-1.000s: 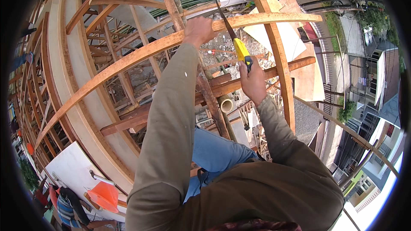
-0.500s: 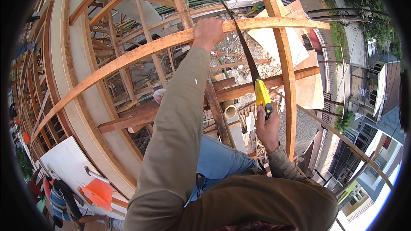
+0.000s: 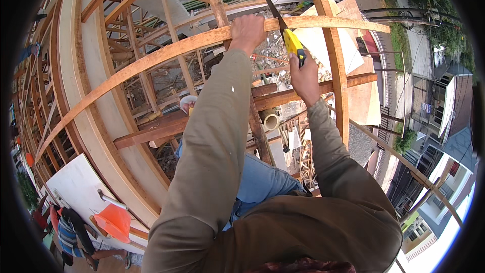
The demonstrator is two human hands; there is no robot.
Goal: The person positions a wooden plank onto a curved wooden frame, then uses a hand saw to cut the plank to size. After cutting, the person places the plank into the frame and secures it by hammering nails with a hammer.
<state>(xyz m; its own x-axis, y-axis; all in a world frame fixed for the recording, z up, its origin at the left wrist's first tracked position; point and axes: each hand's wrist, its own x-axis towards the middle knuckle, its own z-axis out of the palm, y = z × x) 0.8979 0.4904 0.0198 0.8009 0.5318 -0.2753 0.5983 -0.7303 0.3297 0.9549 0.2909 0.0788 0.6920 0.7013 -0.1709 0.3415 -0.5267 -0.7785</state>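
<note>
High on timber framing point(image 3: 151, 131), left hand point(image 3: 246, 31) grips a beam point(image 3: 151, 60); right hand point(image 3: 303, 73) holds a handsaw point(image 3: 283, 28).

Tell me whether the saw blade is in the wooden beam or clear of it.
In it: the saw blade crosses the wooden beam beside the left hand; the right hand holds its yellow handle.

We grip the wooden rail point(image 3: 151, 60) with our left hand point(image 3: 246, 31). Our right hand point(image 3: 303, 73) holds the saw point(image 3: 283, 25) by its yellow handle, blade crossing the rail just beside the left hand. Below, an orange cone point(image 3: 113, 221) lies on a white board point(image 3: 70, 187). Houses point(image 3: 434, 116) stand at right.
</note>
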